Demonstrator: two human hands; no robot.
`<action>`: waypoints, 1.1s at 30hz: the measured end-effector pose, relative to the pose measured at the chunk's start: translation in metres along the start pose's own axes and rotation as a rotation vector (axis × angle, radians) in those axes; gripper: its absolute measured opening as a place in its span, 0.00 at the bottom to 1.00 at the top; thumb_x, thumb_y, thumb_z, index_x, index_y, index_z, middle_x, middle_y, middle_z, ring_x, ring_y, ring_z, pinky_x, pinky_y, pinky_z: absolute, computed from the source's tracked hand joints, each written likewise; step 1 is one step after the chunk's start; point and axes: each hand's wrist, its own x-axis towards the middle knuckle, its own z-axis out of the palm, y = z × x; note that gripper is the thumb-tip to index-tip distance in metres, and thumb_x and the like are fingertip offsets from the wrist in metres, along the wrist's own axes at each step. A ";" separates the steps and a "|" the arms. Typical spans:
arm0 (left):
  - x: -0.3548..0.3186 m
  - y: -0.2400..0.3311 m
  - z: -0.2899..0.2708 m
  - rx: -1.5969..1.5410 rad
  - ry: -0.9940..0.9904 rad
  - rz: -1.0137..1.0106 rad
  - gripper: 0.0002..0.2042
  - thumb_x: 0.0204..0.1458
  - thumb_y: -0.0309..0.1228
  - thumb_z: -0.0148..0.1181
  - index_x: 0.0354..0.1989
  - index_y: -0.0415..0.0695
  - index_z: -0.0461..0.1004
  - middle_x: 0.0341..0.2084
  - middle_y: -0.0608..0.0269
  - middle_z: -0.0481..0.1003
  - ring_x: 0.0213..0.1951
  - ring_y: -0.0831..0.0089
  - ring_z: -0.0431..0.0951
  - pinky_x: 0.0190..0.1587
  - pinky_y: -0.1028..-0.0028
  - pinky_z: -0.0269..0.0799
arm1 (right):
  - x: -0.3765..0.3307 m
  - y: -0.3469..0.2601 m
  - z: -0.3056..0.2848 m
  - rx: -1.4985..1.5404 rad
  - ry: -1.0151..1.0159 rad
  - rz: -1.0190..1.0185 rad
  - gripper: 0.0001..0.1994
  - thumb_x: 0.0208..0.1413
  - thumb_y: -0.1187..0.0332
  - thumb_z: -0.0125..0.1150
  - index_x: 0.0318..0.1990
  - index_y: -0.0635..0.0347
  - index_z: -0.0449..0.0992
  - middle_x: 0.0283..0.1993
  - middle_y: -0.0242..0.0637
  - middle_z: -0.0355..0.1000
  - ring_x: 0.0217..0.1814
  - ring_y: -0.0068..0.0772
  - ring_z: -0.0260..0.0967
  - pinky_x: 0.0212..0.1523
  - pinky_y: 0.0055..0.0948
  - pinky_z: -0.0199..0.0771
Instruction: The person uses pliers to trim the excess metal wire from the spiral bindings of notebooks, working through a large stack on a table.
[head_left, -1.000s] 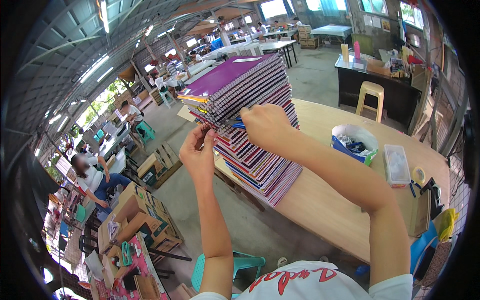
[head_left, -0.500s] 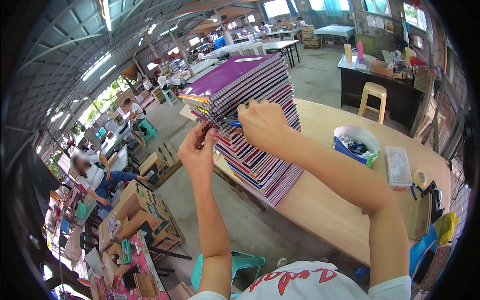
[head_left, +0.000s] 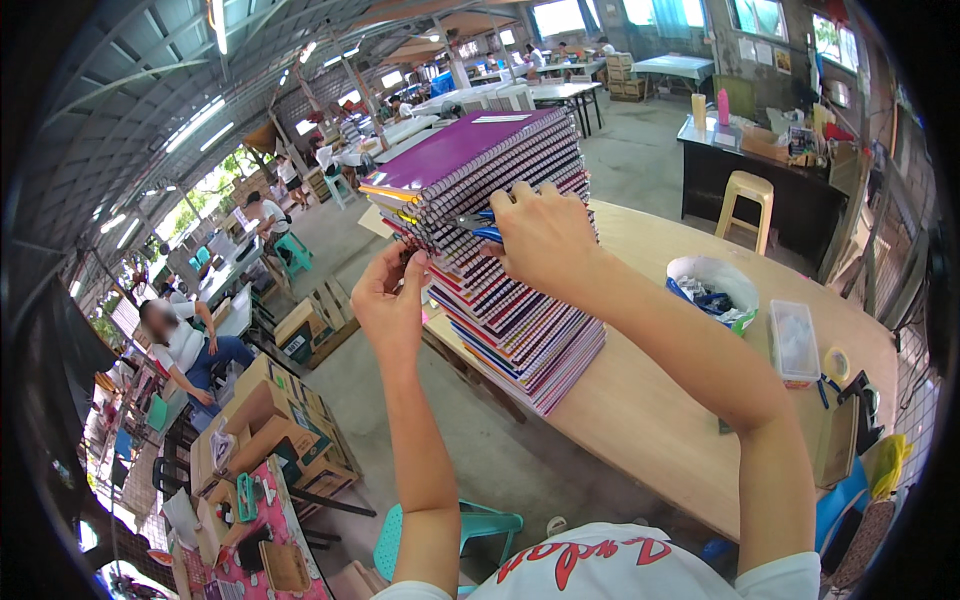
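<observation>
A tall stack of spiral-bound notebooks (head_left: pixel 520 345) with a purple top cover stands before me, its wire coils facing my way. My right hand (head_left: pixel 545 238) is wrapped round blue-handled pliers (head_left: pixel 487 231), whose metal jaws point left beside the coils of the upper notebooks. At the stack's left corner, my left hand (head_left: pixel 388 300) has thumb and fingers pinched together near the coil ends. A small dark bit shows at those fingertips, too small to name.
The stack rests on a wooden table (head_left: pixel 650 390). On its right are a round tub (head_left: pixel 741 322) of small items, a clear plastic box (head_left: pixel 793 342) and a tape roll (head_left: pixel 836 362). A green stool (head_left: pixel 490 522) stands below; cardboard boxes (head_left: pixel 310 425) and a seated person are left.
My right hand has drawn the pliers slightly up and right, away from my left fingertips, and the handles have spread a little. My left hand stays pinched at the corner.
</observation>
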 end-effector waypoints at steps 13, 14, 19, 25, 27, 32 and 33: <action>0.006 0.009 0.008 -0.080 0.000 0.018 0.13 0.57 0.27 0.61 0.48 0.32 0.75 0.36 0.59 0.80 0.36 0.74 0.81 0.38 0.78 0.78 | 0.009 0.000 0.007 0.099 -0.096 0.002 0.08 0.49 0.68 0.58 0.34 0.63 0.77 0.33 0.44 0.78 0.35 0.45 0.79 0.33 0.40 0.78; 0.007 0.008 0.008 -0.081 0.000 0.019 0.13 0.57 0.27 0.61 0.48 0.32 0.75 0.36 0.59 0.80 0.36 0.74 0.81 0.38 0.78 0.78 | 0.011 0.001 0.007 0.107 -0.099 -0.011 0.08 0.50 0.67 0.59 0.33 0.63 0.75 0.31 0.46 0.77 0.34 0.47 0.78 0.33 0.41 0.77; 0.008 0.004 0.012 -0.046 0.056 0.068 0.12 0.57 0.26 0.60 0.46 0.31 0.75 0.36 0.58 0.79 0.36 0.74 0.81 0.40 0.77 0.79 | 0.012 0.004 0.004 0.112 -0.077 -0.056 0.06 0.49 0.70 0.58 0.30 0.63 0.74 0.27 0.48 0.76 0.31 0.49 0.77 0.33 0.44 0.77; 0.003 0.009 0.009 -0.033 0.062 0.041 0.11 0.58 0.24 0.60 0.46 0.31 0.75 0.35 0.58 0.79 0.36 0.74 0.81 0.41 0.76 0.79 | 0.002 -0.001 -0.005 0.029 0.004 0.005 0.18 0.49 0.55 0.66 0.37 0.61 0.72 0.36 0.42 0.74 0.39 0.46 0.75 0.37 0.42 0.74; 0.004 0.009 0.012 -0.049 0.081 0.046 0.11 0.57 0.24 0.60 0.45 0.30 0.76 0.33 0.58 0.79 0.34 0.76 0.80 0.39 0.77 0.79 | 0.002 -0.002 -0.007 0.013 0.017 -0.006 0.19 0.48 0.55 0.67 0.37 0.61 0.73 0.37 0.42 0.74 0.40 0.46 0.75 0.37 0.43 0.74; 0.004 0.010 0.013 -0.029 0.095 0.041 0.11 0.56 0.24 0.61 0.44 0.30 0.76 0.30 0.59 0.79 0.32 0.77 0.80 0.38 0.78 0.78 | 0.005 -0.011 -0.009 -0.037 -0.024 0.008 0.21 0.45 0.55 0.70 0.39 0.61 0.73 0.39 0.42 0.74 0.42 0.46 0.75 0.39 0.44 0.74; 0.004 0.010 0.013 -0.035 0.095 0.043 0.11 0.56 0.24 0.61 0.44 0.31 0.76 0.30 0.59 0.79 0.32 0.77 0.80 0.38 0.78 0.78 | 0.007 -0.012 -0.006 -0.044 -0.029 0.006 0.21 0.45 0.55 0.70 0.39 0.62 0.73 0.39 0.43 0.74 0.42 0.46 0.75 0.38 0.44 0.74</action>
